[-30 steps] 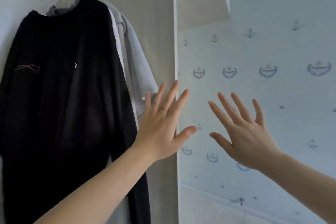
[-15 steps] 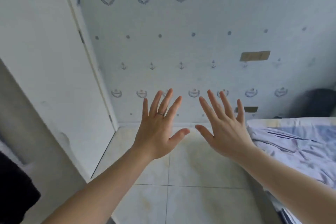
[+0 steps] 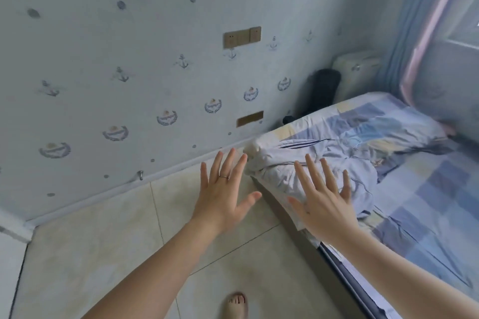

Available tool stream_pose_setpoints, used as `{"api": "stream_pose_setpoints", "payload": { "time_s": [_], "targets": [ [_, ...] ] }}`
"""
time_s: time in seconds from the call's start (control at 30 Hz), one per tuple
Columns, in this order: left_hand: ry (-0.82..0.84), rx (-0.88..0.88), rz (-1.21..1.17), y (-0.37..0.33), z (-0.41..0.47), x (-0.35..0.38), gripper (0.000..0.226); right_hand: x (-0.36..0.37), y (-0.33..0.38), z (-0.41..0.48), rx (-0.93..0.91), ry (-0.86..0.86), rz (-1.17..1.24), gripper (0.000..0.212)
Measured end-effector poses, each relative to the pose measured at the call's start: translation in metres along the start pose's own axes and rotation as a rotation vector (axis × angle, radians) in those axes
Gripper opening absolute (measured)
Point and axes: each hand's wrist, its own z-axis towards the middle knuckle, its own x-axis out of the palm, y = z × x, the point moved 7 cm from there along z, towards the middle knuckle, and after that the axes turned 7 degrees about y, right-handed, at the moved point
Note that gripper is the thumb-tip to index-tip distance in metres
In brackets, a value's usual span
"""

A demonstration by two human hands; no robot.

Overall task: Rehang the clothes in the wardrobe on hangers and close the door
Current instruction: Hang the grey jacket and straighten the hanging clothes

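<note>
Clothes (image 3: 298,163), a pale crumpled garment, lie on the near corner of the bed (image 3: 427,189), under and just past the straight, spread fingers (image 3: 318,176) of the right hand (image 3: 324,204), which hold nothing. Whether they touch the cloth I cannot tell. The left hand (image 3: 223,199), just left of the garment, is also spread and empty above the floor (image 3: 103,254). Beyond the fingertips is the patterned wall (image 3: 129,46).

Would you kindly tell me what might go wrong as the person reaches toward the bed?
The crumpled pale grey-blue garment lies at the corner of the blue checked bed; a careless pull might drop it onto the cream tiled floor. The left hand and right hand are open, gripping nothing. The bare foot might stub the bed's edge.
</note>
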Motion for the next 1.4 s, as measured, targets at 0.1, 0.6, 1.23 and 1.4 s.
{"api": "stream_pose_setpoints", "payload": {
  "time_s": [0.1,0.6,1.23,1.4],
  "targets": [
    [0.066,0.074,-0.027,0.01,0.071,0.01,0.086,0.011,-0.028,0.037,0.117,0.058,0.006,0.075],
    [0.306,0.425,-0.016,-0.071,0.293,0.091,0.088,0.069,-0.164,0.099,0.575,0.2,0.103,0.075],
    [0.5,0.445,0.026,-0.218,0.528,0.2,0.087,0.111,-0.408,0.229,0.705,0.298,0.287,0.077],
    [0.607,0.432,0.054,-0.22,0.573,0.242,0.088,0.149,-0.433,0.256,0.755,0.374,0.338,0.078]
  ]
}}
